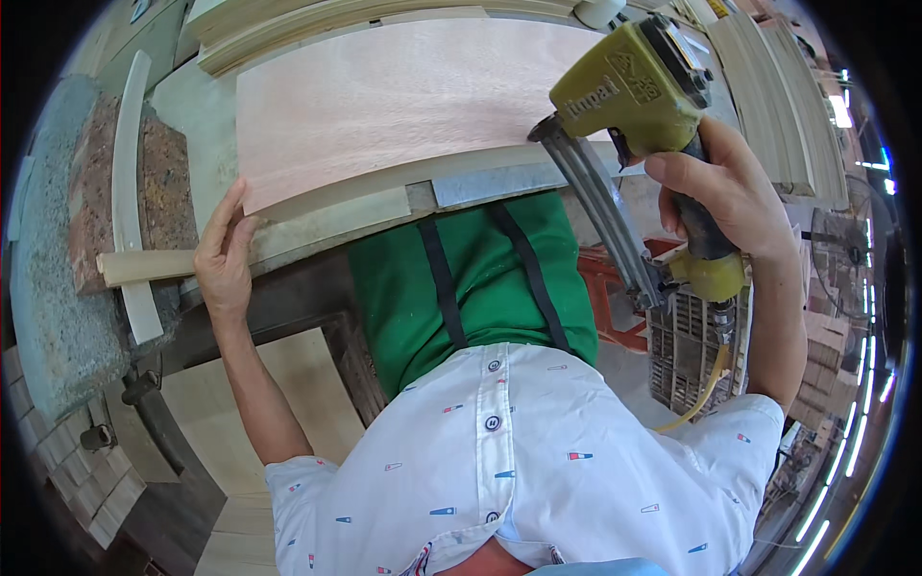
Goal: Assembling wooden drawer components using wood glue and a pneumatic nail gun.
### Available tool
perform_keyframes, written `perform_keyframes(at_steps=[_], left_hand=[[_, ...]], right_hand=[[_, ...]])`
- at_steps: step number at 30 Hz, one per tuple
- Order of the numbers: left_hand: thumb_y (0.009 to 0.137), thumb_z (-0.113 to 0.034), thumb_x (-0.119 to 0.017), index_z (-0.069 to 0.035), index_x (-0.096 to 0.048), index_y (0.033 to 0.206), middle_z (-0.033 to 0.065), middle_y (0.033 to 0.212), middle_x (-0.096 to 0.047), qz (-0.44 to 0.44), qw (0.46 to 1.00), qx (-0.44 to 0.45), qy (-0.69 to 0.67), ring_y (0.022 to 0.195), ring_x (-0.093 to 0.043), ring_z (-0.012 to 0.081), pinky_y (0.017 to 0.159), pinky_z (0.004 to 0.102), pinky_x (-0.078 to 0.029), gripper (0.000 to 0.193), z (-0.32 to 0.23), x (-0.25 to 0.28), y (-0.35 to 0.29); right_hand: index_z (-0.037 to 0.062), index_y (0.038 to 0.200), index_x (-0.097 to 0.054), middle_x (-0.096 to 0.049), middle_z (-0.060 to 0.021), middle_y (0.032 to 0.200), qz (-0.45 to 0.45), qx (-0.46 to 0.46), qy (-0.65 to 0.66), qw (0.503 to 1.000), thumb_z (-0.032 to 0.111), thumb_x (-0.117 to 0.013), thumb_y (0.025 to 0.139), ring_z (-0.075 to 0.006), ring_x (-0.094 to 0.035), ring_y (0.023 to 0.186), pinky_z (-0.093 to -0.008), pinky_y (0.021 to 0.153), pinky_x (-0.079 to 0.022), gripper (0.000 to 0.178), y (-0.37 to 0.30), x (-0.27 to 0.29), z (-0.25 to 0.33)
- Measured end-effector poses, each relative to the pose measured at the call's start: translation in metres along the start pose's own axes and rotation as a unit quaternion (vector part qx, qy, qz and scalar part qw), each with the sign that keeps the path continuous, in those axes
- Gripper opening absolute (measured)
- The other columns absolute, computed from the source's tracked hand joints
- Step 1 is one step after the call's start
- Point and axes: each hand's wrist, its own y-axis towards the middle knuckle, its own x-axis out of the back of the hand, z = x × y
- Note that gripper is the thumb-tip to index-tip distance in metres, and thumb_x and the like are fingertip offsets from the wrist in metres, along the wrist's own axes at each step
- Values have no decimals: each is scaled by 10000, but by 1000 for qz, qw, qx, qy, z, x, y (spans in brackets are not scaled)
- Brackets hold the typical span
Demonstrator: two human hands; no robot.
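one: what does your right hand point(732, 192) have?

two: it is wrapped around the black handle of a green nail gun point(624, 82). i can't see if a finger is on the trigger.

one: and your left hand point(226, 259)?

two: its fingers and thumb are at the near left corner of the flat pink board point(403, 96). i can't tell if they pinch it or just touch it.

one: where is the board?

two: on the bench point(206, 144) in front of you, with a pale wood strip point(336, 221) showing along its near edge.

one: how do you do this bit well?

two: i think you should keep that edge even with the strip and press the corner so nothing slides. hold the gun straight. keep your left fingers far from its nose.

one: anything further out?

two: a yellow hose point(708, 389) hangs below the gun, so give it room to bend.
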Motion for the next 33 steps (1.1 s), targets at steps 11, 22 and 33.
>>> perform_keyframes(at_steps=[11, 22, 33], left_hand=[[887, -20, -575, -23, -536, 1259, 62, 1228, -579, 0, 1000, -6, 23, 1092, -532, 125, 966, 273, -401, 375, 3, 2, -1], [903, 22, -514, 4, -508, 1279, 71, 1256, -553, -13, 999, 39, 21, 1122, -508, 133, 966, 252, -378, 376, 12, 5, -2], [926, -23, -506, -7, -469, 1312, 88, 1332, -495, -4, 999, 9, 43, 1227, -448, 160, 1044, 293, -315, 388, 11, 6, -5]], right_hand=[[-39, 954, -553, -562, -50, 650, 10, 11, -28, 999, 176, -621, 823, -96, -548, 503, -235, 455, -437, 261, 3, 1, -1], [-35, 949, -548, -560, -34, 678, -53, -6, -25, 998, 189, -619, 829, -96, -560, 511, -238, 470, -460, 264, -26, 40, -18], [-38, 932, -550, -555, -31, 675, -124, -50, -1, 991, 187, -623, 825, -95, -561, 515, -240, 483, -472, 259, -29, 82, -60]])
